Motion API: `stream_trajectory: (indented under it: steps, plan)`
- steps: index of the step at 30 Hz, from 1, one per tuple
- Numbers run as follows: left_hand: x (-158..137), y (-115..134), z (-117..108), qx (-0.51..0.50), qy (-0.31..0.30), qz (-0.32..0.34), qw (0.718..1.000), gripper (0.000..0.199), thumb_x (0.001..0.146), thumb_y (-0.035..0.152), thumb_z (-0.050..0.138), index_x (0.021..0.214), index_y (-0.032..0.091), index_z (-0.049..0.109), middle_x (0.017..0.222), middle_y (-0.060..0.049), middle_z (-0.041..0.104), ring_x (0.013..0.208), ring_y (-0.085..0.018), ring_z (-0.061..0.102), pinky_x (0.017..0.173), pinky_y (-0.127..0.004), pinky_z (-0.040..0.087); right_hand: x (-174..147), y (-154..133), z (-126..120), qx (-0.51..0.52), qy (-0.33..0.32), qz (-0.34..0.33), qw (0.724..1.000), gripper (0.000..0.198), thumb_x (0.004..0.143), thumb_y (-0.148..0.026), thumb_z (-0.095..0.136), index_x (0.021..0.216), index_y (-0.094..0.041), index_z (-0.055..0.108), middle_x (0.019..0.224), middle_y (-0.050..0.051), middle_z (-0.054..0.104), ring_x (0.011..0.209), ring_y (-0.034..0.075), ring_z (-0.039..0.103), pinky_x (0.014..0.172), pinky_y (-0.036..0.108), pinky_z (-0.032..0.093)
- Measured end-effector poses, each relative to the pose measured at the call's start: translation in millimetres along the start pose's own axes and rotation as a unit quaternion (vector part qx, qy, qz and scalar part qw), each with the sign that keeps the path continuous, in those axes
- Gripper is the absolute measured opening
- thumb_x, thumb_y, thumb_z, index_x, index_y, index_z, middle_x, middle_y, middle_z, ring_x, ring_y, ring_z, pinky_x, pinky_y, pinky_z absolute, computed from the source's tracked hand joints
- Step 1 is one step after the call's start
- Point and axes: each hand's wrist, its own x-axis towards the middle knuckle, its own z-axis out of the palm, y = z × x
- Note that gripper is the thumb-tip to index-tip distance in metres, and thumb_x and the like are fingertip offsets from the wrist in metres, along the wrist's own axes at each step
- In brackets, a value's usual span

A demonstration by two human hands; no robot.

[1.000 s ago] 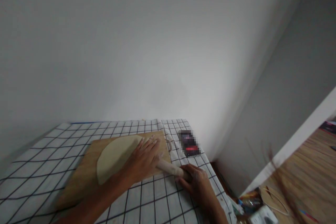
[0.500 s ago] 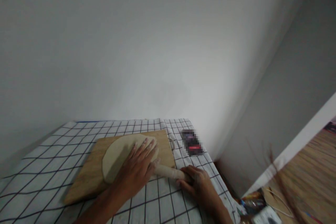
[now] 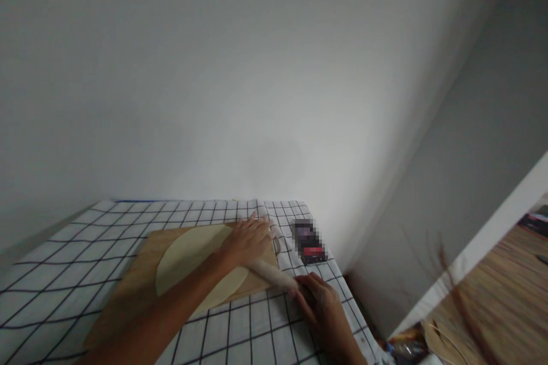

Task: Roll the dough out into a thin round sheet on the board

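A thin, pale sheet of dough (image 3: 188,256) lies on a wooden board (image 3: 143,265). My left hand (image 3: 247,242) stretches across the dough to the board's far right side, fingers extended and palm down, slightly blurred. Beneath or just beside its palm, one end of a floury rolling pin (image 3: 274,275) is hidden. The pin's near end is wrapped by my right hand (image 3: 319,301), which is beyond the board's right edge, over the checked cloth. My left forearm covers part of the dough and board.
A white, black-checked cloth (image 3: 240,325) covers the table. Towards its right edge lies a dark, pixelated object (image 3: 309,242), with a small loop (image 3: 276,244) beside the board. A wall (image 3: 205,97) rises behind. Blurred items (image 3: 409,348) stand low at right, beside wooden flooring.
My left hand has moved right and away from me, from the dough's middle to the board's far right. The rolling pin is angled more steeply. My right hand keeps its grip.
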Motion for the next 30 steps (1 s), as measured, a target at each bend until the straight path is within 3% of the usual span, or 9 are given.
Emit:
stream_trajectory:
  steps: [3, 8, 11, 15, 18, 21, 25, 30]
  plan:
    - [-26, 5, -4, 0.023, 0.013, -0.018, 0.999, 0.043, 0.103, 0.035, 0.040, 0.140, 0.028, 0.060, 0.151, -0.009, 0.057, 0.145, -0.038, 0.043, 0.116, -0.064, 0.034, -1, 0, 0, -0.009, -0.019, -0.003, 1.000, 0.017, 0.095, -0.035, 0.067, 0.109, -0.025, 0.071, 0.097, 0.002, 0.068, 0.084, 0.018, 0.066, 0.075, 0.025, 0.047]
    - [-81, 13, -6, 0.072, 0.066, -0.015, 0.995, 0.044, 0.099, 0.031, 0.042, 0.138, 0.031, 0.063, 0.148, -0.004, 0.060, 0.144, -0.035, 0.045, 0.123, -0.063, 0.015, -1, 10, 5, -0.042, -0.042, 0.007, 0.998, 0.018, 0.087, -0.026, 0.076, 0.104, -0.024, 0.070, 0.096, 0.000, 0.069, 0.083, 0.017, 0.067, 0.071, 0.023, 0.044]
    - [-110, 14, 0, 0.095, 0.082, -0.003, 0.992, 0.047, 0.097, 0.034, 0.043, 0.140, 0.030, 0.062, 0.148, -0.004, 0.060, 0.142, -0.034, 0.047, 0.126, -0.060, 0.003, -2, 13, 6, -0.041, -0.063, -0.017, 0.997, 0.019, 0.089, -0.034, 0.076, 0.104, -0.024, 0.070, 0.095, 0.000, 0.069, 0.082, 0.017, 0.066, 0.071, 0.024, 0.043]
    - [-129, 12, 13, 0.110, 0.109, -0.027, 0.988, 0.048, 0.095, 0.040, 0.046, 0.139, 0.033, 0.063, 0.148, -0.002, 0.060, 0.144, -0.032, 0.045, 0.128, -0.053, 0.005, -2, 9, 6, -0.031, -0.098, -0.045, 0.994, 0.025, 0.092, -0.047, 0.071, 0.102, -0.025, 0.071, 0.090, 0.000, 0.067, 0.076, 0.016, 0.064, 0.067, 0.024, 0.041]
    - [-114, 6, 19, 0.109, 0.114, -0.032, 0.987, 0.048, 0.095, 0.040, 0.046, 0.139, 0.032, 0.063, 0.150, -0.004, 0.058, 0.146, -0.036, 0.042, 0.126, -0.061, 0.006, 0, 9, 8, -0.035, -0.096, -0.036, 0.994, 0.026, 0.094, -0.049, 0.067, 0.104, -0.025, 0.071, 0.091, 0.001, 0.067, 0.075, 0.016, 0.064, 0.065, 0.024, 0.042]
    - [-77, -2, 17, 0.099, 0.099, -0.048, 0.989, 0.047, 0.098, 0.040, 0.045, 0.141, 0.032, 0.060, 0.153, -0.005, 0.054, 0.147, -0.039, 0.039, 0.122, -0.070, 0.011, 3, 13, 11, -0.034, -0.068, -0.010, 0.997, 0.024, 0.096, -0.044, 0.064, 0.110, -0.026, 0.070, 0.097, 0.003, 0.068, 0.081, 0.018, 0.067, 0.072, 0.024, 0.048]
    - [-15, -14, 13, 0.058, 0.030, -0.061, 0.996, 0.047, 0.103, 0.046, 0.040, 0.145, 0.032, 0.055, 0.155, -0.007, 0.051, 0.147, -0.040, 0.039, 0.115, -0.070, 0.029, 6, 19, 14, -0.040, -0.029, 0.022, 0.999, 0.025, 0.099, -0.036, 0.059, 0.119, -0.026, 0.069, 0.105, 0.007, 0.070, 0.089, 0.021, 0.069, 0.080, 0.027, 0.052]
    - [40, -19, 15, 0.051, 0.006, -0.029, 0.998, 0.041, 0.104, 0.032, 0.040, 0.140, 0.032, 0.060, 0.150, -0.008, 0.057, 0.146, -0.038, 0.041, 0.114, -0.067, 0.033, 10, 19, 13, -0.057, -0.020, 0.036, 0.998, 0.028, 0.098, -0.037, 0.058, 0.122, -0.026, 0.070, 0.105, 0.008, 0.070, 0.087, 0.022, 0.070, 0.078, 0.027, 0.053]
